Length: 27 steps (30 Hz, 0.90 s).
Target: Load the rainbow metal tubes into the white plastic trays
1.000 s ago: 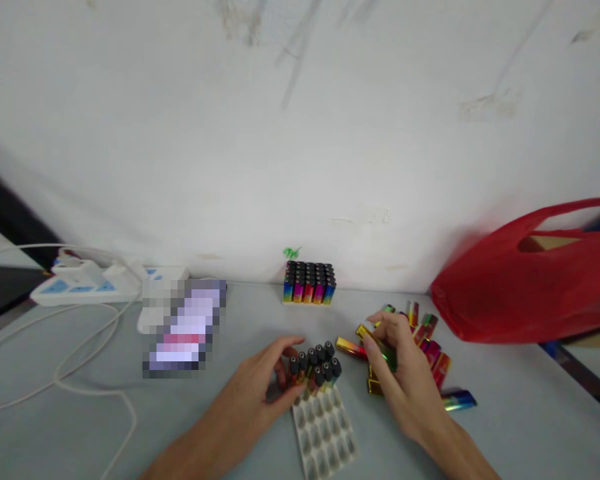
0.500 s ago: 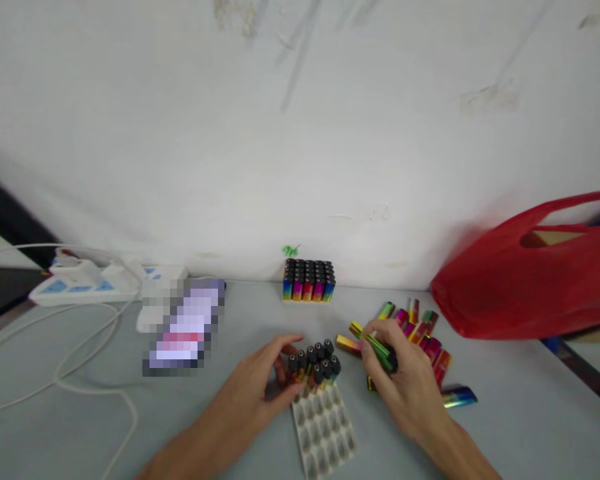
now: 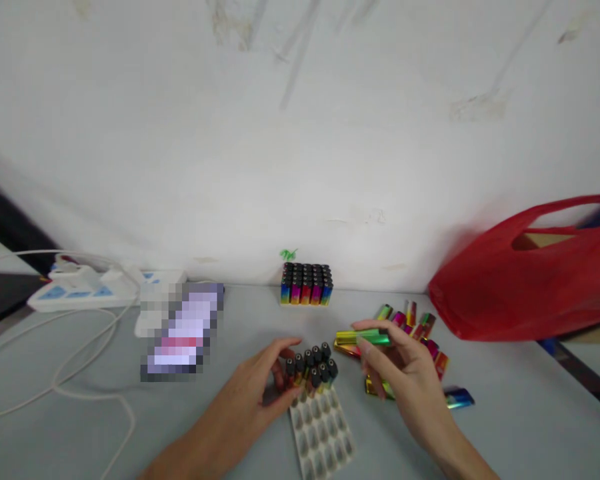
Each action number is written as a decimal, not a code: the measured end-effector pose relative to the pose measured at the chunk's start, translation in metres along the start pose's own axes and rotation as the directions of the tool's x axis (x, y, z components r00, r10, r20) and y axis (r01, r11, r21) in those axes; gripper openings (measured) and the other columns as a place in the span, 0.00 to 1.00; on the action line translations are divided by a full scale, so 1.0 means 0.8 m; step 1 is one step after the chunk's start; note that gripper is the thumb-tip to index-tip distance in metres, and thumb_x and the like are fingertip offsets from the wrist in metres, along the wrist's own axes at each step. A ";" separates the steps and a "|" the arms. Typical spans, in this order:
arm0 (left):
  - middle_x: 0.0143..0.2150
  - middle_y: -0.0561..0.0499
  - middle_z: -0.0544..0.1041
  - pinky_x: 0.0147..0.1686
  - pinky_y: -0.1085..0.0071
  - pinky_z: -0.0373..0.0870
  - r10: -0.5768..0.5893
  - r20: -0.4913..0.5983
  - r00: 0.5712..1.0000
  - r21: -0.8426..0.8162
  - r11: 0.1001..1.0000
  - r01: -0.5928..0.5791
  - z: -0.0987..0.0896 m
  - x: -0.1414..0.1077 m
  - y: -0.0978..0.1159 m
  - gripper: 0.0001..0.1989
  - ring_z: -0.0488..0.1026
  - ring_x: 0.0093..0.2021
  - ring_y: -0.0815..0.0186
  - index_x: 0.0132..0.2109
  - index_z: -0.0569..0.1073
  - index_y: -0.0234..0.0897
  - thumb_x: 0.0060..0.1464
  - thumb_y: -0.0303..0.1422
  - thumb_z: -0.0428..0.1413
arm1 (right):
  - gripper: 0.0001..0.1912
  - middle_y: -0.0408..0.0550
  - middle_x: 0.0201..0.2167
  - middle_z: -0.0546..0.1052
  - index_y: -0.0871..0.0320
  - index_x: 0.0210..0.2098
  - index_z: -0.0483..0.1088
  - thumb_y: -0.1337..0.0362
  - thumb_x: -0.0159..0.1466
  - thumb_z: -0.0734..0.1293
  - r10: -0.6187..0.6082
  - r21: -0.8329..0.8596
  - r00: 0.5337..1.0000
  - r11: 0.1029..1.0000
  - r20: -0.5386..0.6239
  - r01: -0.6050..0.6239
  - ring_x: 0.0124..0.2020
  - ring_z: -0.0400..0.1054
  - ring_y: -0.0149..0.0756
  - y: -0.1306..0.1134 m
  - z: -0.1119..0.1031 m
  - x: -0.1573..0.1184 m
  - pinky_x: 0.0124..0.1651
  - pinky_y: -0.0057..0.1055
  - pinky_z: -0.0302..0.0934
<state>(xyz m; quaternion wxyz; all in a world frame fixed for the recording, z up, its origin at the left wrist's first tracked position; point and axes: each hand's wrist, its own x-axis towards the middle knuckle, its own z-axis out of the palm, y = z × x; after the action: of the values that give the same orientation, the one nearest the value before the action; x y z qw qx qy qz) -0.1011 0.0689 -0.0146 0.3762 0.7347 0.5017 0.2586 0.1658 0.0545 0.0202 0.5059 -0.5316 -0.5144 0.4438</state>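
Note:
A shiny yellow-green lighter (image 3: 363,337) lies nearly level between the thumb and fingers of my right hand (image 3: 405,367). Its black end is not visible. My left hand (image 3: 265,377) curves round the left end of a group of upright lighters (image 3: 315,367) with black tops, thumb in front and fingers behind and beside them. These stand in the far rows of a pale moulded tray (image 3: 323,433); the nearer pockets hold nothing. Beyond and right of my right hand lies a loose pile of metallic lighters (image 3: 425,325), partly hidden by the hand.
A full block of upright lighters (image 3: 306,285) stands against the wall. To the left are a blurred-out phone (image 3: 185,330), a white power strip (image 3: 85,293) and loose white cables (image 3: 93,397). A red bag (image 3: 520,287) sits at the right.
My right hand has turned the yellow-green lighter from a slant to nearly level and lifted it slightly off the pile. My left hand stays at the tray.

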 end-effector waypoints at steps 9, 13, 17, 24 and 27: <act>0.48 0.50 0.84 0.49 0.62 0.78 -0.022 0.017 1.000 -0.003 1.000 0.022 0.000 -0.001 -0.004 0.28 0.81 0.43 0.56 0.71 0.71 0.49 0.67 0.39 0.63 | 0.28 0.38 0.17 0.69 0.56 0.30 0.74 0.39 0.64 0.79 -0.005 0.128 0.999 0.992 0.042 0.000 0.17 0.60 0.28 0.004 0.004 -0.004 0.19 0.23 0.57; 0.48 0.50 0.84 0.49 0.62 0.77 -0.027 0.036 0.999 -0.021 0.999 0.027 -0.001 -0.002 -0.001 0.28 0.81 0.46 0.55 0.72 0.70 0.48 0.68 0.39 0.63 | 0.24 0.38 0.22 0.68 0.56 0.30 0.74 0.43 0.67 0.78 -0.035 0.100 0.994 0.995 0.100 0.025 0.20 0.62 0.28 0.005 0.008 -0.015 0.21 0.23 0.57; 0.50 0.49 0.84 0.47 0.64 0.77 -0.037 0.036 0.999 -0.051 0.998 0.038 -0.001 -0.002 -0.002 0.28 0.82 0.47 0.55 0.71 0.71 0.48 0.67 0.38 0.64 | 0.17 0.44 0.29 0.77 0.54 0.36 0.81 0.48 0.69 0.77 -0.155 0.035 0.972 0.988 0.178 0.152 0.26 0.68 0.32 -0.002 0.012 -0.024 0.27 0.26 0.62; 0.47 0.52 0.84 0.47 0.64 0.78 0.016 0.050 0.999 -0.040 0.999 -0.014 -0.009 -0.003 0.004 0.34 0.81 0.47 0.54 0.69 0.74 0.50 0.58 0.36 0.72 | 0.11 0.43 0.29 0.80 0.52 0.38 0.83 0.51 0.69 0.78 -0.212 -0.111 0.942 0.963 0.260 0.247 0.29 0.72 0.35 0.007 0.021 -0.041 0.30 0.28 0.63; 0.46 0.52 0.83 0.44 0.65 0.76 0.036 0.057 0.998 0.002 0.999 -0.036 -0.011 -0.002 0.008 0.37 0.80 0.43 0.56 0.69 0.74 0.49 0.54 0.37 0.75 | 0.07 0.44 0.32 0.81 0.51 0.42 0.82 0.56 0.74 0.73 -0.303 -0.194 0.916 0.914 0.264 0.358 0.31 0.75 0.36 0.002 0.026 -0.044 0.31 0.28 0.65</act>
<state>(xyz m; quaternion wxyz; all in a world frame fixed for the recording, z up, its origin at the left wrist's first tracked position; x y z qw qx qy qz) -0.1047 0.0685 -0.0044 0.3846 0.7514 0.4776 0.2435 0.1430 0.0215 0.0152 0.4442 -0.4385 -0.7012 0.3445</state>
